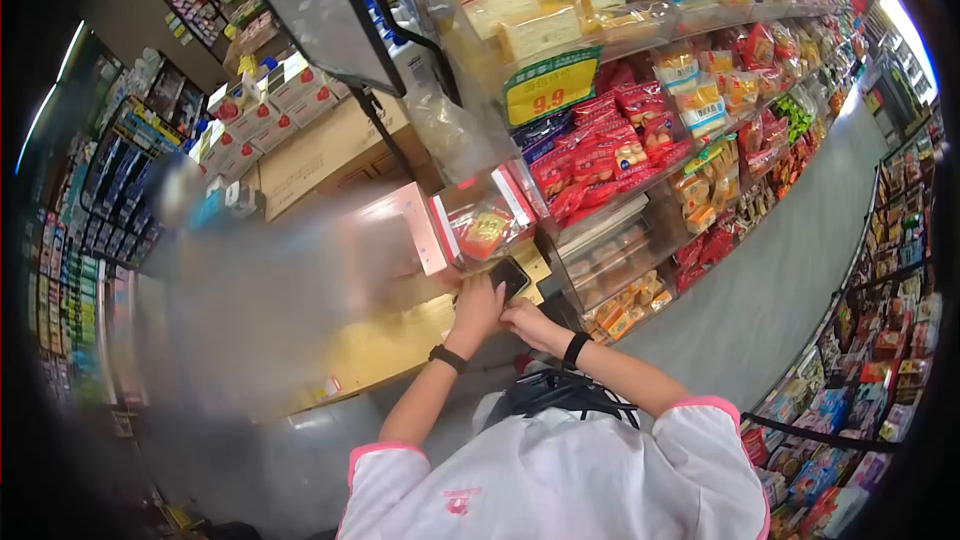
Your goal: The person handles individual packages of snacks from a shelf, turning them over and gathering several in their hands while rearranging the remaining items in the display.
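My left hand (479,304) is at the golden counter's right end, its fingers closed at the left side of a dark, flat device that looks like a phone (511,278). My right hand (530,324) sits just below and to the right, fingers curled in a pinch; what they hold, if anything, is hidden. A dark band circles each wrist. Just beyond the phone stands a red-and-white box (484,223) with a clear window and a packet inside. Left of it is a pink box (400,232).
Shelves of red snack packets (605,152) and bagged bread (535,15) rise ahead, with a yellow price sign (552,88). The golden counter (385,345) extends left behind a large blur. A brown carton (330,155) stands behind it. An aisle floor (745,240) runs right.
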Demonstrator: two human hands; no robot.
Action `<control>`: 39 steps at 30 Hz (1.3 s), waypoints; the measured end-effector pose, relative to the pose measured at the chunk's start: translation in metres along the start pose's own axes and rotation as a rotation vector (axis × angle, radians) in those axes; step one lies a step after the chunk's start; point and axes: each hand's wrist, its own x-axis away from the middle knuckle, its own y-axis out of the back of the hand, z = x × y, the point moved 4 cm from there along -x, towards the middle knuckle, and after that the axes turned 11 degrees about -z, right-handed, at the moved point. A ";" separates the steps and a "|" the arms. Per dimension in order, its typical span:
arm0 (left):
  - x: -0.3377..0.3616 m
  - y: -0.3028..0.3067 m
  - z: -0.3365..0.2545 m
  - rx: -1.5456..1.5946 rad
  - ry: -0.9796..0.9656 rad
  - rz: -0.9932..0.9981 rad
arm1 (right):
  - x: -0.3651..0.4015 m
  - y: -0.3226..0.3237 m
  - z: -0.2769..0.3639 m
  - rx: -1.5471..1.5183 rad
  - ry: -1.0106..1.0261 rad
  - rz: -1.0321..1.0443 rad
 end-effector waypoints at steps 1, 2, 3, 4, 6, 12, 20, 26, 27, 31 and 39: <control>0.001 0.000 -0.001 -0.006 -0.010 -0.002 | 0.005 -0.004 0.006 0.025 0.008 0.000; 0.003 0.000 0.000 -0.013 -0.022 -0.003 | 0.007 -0.006 0.008 0.048 0.015 0.000; -0.005 0.009 0.008 -0.042 -0.043 -0.031 | -0.003 -0.017 0.016 0.087 0.014 0.051; -0.003 0.005 0.007 -0.022 -0.048 -0.052 | -0.002 -0.012 0.016 0.157 -0.012 0.067; 0.002 0.005 -0.002 0.041 -0.055 -0.102 | 0.005 -0.004 0.021 0.266 -0.036 0.107; 0.032 0.043 -0.025 0.155 -0.004 -0.069 | 0.016 0.015 0.037 0.584 -0.037 0.189; 0.092 0.038 -0.075 0.209 0.250 -0.030 | 0.199 0.092 0.190 0.831 0.787 0.217; 0.107 -0.007 -0.182 0.194 0.212 -0.032 | 0.423 0.143 0.305 0.941 1.546 0.308; 0.102 -0.016 -0.205 0.200 0.215 -0.004 | 0.452 0.155 0.314 0.894 1.695 0.347; 0.085 -0.053 -0.278 0.226 0.133 0.082 | 0.533 0.188 0.329 0.491 2.028 -0.023; 0.058 -0.076 -0.352 0.177 0.066 0.222 | 0.532 0.223 0.347 0.298 2.328 -0.271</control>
